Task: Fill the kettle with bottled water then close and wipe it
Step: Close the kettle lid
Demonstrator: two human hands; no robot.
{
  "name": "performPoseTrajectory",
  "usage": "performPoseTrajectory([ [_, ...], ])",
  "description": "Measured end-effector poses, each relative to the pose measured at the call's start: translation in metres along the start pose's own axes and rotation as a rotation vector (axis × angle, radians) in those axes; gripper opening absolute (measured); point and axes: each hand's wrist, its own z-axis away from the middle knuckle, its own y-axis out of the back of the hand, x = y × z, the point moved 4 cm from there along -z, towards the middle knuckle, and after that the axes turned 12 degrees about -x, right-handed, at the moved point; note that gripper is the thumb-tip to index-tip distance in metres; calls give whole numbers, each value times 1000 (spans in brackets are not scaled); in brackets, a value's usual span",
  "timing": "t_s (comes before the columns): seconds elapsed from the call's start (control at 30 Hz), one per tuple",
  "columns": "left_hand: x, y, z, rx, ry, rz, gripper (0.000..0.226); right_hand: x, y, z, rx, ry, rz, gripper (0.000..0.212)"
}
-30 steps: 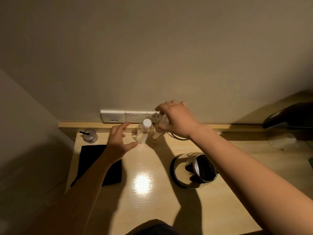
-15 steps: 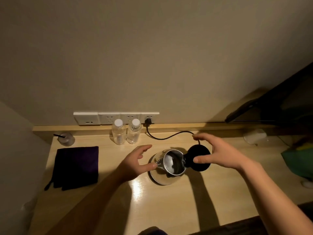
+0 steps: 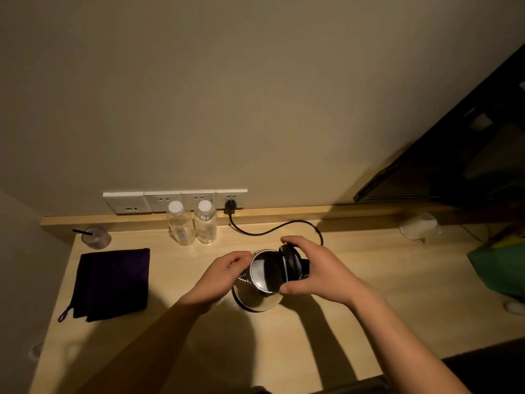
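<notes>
- Steel kettle [image 3: 260,282] in the middle of the wooden desk [image 3: 369,314], between the two hands, tilted a little, with the mouth open and the dark inside visible.
- Right hand [image 3: 318,268] on the black lid [image 3: 291,264], which stands up on its hinge at the far right side of the mouth; right grip curved around the lid, fingertips over the top edge, thumb under the near edge, so pinching the lid.
- Left hand [image 3: 220,275] against the left wall of the kettle, near the spout; left grip half spread, fingers bent and touching the steel, not wrapped fully around the body.
- Two clear water bottles [image 3: 192,223] with white caps beyond the left grip, upright, side by side and almost touching, at the back edge of the desk, caps on.
- Row of white wall sockets [image 3: 170,201] just behind the bottles; black plug [image 3: 230,206] in the rightmost socket, black cable [image 3: 272,227] curving over the desk and passing behind the right grip.
- Dark purple cloth [image 3: 112,282], folded flat, well to the left of the left grip, with a small loop at its near corner.
- Small clear cup [image 3: 96,237] with a black straw beyond the cloth, in the far left corner.
- Crumpled clear plastic [image 3: 419,226] far to the right of the right grip, at the back edge; something green [image 3: 500,268] at the right border, not possible to tell what.
- Dark screen [image 3: 454,155] on the wall above that right side.
</notes>
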Motion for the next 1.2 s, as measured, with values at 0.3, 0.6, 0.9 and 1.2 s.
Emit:
performPoseTrajectory([
  [0.3,5,-8,-2,7,2,-17,41,-20,-44,-33,120,73,361,86],
  [0.6,0,-6,-10,28,6,-20,52,-4,-39,-37,-2,1,335,112],
  [0.9,-6,-4,-12,67,-6,-52,46,-3,-39,-39,-7,-2,322,113],
  [1.2,2,-3,3,32,-9,-23,60,-6,-44,-36,-48,-59,291,122],
])
